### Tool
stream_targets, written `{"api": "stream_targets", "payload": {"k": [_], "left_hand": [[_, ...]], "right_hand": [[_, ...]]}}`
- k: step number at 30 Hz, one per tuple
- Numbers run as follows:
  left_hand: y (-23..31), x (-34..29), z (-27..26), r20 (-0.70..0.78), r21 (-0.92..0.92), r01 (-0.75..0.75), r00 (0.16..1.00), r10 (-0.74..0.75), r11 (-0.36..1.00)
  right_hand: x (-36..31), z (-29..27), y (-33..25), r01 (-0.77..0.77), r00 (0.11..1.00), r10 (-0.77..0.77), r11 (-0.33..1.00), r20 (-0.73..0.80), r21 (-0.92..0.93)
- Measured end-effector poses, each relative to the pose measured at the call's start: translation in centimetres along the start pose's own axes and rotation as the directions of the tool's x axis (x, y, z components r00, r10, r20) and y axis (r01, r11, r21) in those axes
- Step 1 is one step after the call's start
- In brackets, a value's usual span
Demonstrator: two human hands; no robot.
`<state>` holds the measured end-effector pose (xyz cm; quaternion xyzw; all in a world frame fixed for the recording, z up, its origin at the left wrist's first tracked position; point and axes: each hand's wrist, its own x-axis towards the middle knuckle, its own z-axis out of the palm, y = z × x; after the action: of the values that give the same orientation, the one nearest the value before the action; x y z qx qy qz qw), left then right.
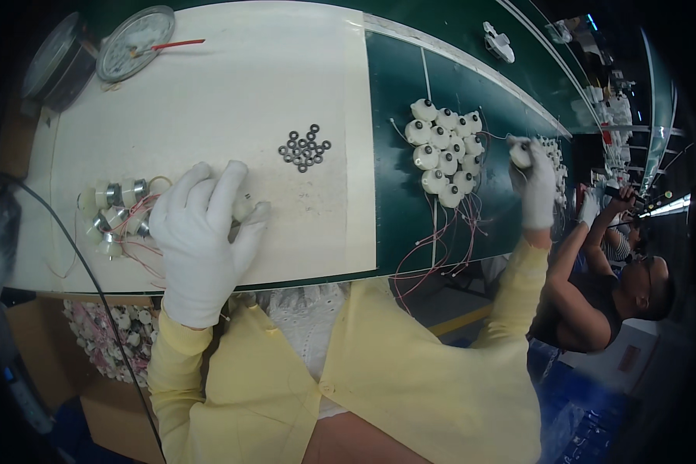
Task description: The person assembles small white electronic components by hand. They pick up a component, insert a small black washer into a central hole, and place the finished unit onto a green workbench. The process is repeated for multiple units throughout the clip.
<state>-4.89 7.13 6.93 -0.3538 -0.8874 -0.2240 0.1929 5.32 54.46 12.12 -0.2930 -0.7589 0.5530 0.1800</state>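
Observation:
My left hand [201, 232], in a white glove, lies on the white mat [232, 93] with fingers curled around a small white motor part [243, 207]. Just left of it sits a small heap of white and metal motor parts with thin red wires [114, 213]. My right hand [533, 182], also gloved, is stretched out to the right over the green belt [394, 85] and grips one white motor part [520, 153]. A cluster of several white round motors with wires [445, 151] lies on the belt left of that hand.
Several small black washers [305, 148] lie on the mat. A round dial gauge [134, 42] sits at the mat's far left corner. A box of white parts [112, 332] stands under the table edge. Another person [603, 286] works at the right.

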Motion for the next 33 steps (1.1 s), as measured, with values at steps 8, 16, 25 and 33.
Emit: {"api": "stream_targets", "payload": {"k": [8, 16, 25, 33], "left_hand": [[0.0, -0.4, -0.2, 0.043, 0.059, -0.007, 0.999, 0.004, 0.998], [0.2, -0.2, 0.1, 0.032, 0.061, -0.007, 0.999, 0.005, 0.998], [1.5, 0.1, -2.0, -0.083, -0.029, -0.100, 0.992, 0.097, 0.995], [8.2, 4.1, -2.8, -0.439, -0.307, -0.253, 0.893, 0.099, 0.917]], "right_hand": [[4.5, 1.5, 3.3, 0.429, 0.903, -0.331, 0.701, 0.272, -0.570], [4.8, 2.3, 4.4, 0.572, 0.819, -0.479, 0.635, 0.316, -0.520], [-1.0, 2.1, -0.8, 0.500, 0.824, -0.567, 0.741, -0.018, -0.447], [-17.2, 17.1, -7.4, -0.510, 0.762, -0.032, 0.585, 0.647, 0.630]]}}
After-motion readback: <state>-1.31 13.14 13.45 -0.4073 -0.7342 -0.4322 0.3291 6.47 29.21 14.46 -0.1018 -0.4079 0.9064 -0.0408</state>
